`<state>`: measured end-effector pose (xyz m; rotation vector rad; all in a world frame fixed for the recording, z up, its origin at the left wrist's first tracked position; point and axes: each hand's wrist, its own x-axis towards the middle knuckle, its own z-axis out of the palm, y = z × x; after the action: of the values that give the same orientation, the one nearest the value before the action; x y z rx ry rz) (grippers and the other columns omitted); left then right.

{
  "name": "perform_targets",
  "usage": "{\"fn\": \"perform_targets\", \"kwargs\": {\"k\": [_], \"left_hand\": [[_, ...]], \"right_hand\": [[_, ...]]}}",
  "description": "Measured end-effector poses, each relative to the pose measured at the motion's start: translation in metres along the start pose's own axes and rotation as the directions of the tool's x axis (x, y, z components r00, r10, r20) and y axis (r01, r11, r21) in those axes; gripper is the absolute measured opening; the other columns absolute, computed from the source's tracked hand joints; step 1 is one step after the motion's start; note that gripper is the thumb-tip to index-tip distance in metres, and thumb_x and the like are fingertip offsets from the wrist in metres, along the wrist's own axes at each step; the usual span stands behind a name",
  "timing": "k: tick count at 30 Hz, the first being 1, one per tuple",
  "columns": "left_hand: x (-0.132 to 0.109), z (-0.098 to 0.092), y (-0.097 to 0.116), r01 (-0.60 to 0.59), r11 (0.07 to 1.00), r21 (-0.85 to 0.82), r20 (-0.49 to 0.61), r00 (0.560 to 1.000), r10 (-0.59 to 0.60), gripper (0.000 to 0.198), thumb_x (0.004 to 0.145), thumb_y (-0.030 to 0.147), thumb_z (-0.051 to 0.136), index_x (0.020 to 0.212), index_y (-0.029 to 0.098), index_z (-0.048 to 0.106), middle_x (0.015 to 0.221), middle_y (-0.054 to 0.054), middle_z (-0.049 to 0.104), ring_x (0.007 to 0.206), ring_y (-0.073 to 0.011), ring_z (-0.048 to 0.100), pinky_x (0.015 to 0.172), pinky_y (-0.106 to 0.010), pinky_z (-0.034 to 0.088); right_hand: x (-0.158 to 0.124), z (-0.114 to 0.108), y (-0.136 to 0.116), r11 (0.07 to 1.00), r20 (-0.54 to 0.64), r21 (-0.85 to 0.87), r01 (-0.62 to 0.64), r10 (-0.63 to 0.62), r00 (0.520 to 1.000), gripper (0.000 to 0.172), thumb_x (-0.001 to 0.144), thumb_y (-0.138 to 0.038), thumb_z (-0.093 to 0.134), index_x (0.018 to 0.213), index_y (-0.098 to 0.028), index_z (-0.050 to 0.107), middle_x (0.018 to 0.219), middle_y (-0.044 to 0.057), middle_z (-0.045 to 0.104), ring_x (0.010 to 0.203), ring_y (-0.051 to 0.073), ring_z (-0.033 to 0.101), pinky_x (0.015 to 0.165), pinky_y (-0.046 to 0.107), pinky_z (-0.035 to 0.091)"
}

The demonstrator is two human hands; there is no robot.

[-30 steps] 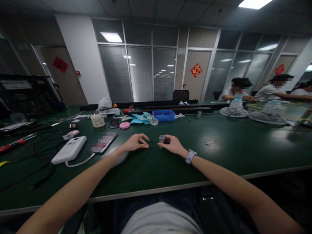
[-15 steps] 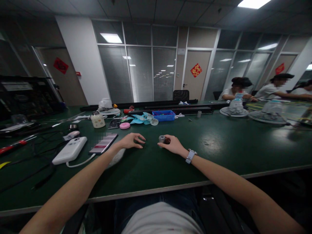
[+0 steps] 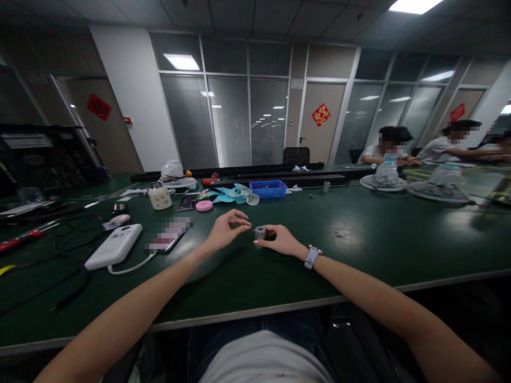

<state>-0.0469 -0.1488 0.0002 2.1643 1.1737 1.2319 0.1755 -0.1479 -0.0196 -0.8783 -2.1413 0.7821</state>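
Note:
A small grey metal cylinder point(image 3: 260, 234) stands upright on the green table, its round top with dark openings facing up. Thumb and fingers of my right hand point(image 3: 282, 239) are closed around its right side; a watch is on that wrist. My left hand point(image 3: 229, 229) hovers just left of the cylinder, fingers curved and thumb apart from them. Nothing shows between those fingers, and a gap separates them from the cylinder.
To the left lie a white power bank point(image 3: 114, 246) cabled to a phone point(image 3: 171, 234), and black cables. Behind are a cup point(image 3: 160, 196), a pink round lid point(image 3: 204, 206), blue fan blades point(image 3: 230, 194) and a blue basket point(image 3: 268, 192). People sit at the far right.
My left hand has moved right and closer to the cylinder. My right hand has shifted the cylinder slightly left and toward me.

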Motion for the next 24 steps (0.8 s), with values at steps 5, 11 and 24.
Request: {"fn": "perform_targets", "kwargs": {"k": [5,11,24], "left_hand": [[-0.005,0.012,0.017,-0.022,0.996,-0.081,0.007,1.0,0.022,0.03,0.078,0.035,0.07,0.1,0.018,0.059,0.095,-0.008,0.076,0.09,-0.0245,0.071,0.077,-0.034,0.05],[-0.006,0.016,0.017,0.001,0.991,-0.136,0.034,0.999,0.003,0.034,0.078,0.037,0.071,0.103,0.018,0.057,0.095,-0.009,0.075,0.092,-0.0262,0.071,0.079,-0.036,0.05],[-0.005,0.021,0.016,0.001,0.985,-0.174,0.044,0.999,0.007,0.035,0.08,0.037,0.068,0.106,0.018,0.054,0.096,-0.009,0.076,0.092,-0.0248,0.071,0.083,-0.037,0.049]], "right_hand": [[-0.002,0.004,-0.005,0.997,0.048,-0.024,0.07,-0.068,0.996,0.036,0.078,-0.043,0.069,0.103,-0.016,0.068,0.093,0.004,0.071,0.082,0.017,0.064,0.078,0.03,0.05],[-0.002,0.004,-0.006,0.996,0.039,-0.042,0.073,-0.071,0.997,0.033,0.078,-0.041,0.07,0.1,-0.016,0.068,0.091,0.004,0.07,0.081,0.017,0.063,0.076,0.029,0.049],[-0.001,0.005,-0.003,0.997,0.04,-0.044,0.061,-0.059,0.997,0.036,0.077,-0.043,0.071,0.098,-0.015,0.068,0.09,0.005,0.07,0.079,0.017,0.063,0.074,0.029,0.049]]}}
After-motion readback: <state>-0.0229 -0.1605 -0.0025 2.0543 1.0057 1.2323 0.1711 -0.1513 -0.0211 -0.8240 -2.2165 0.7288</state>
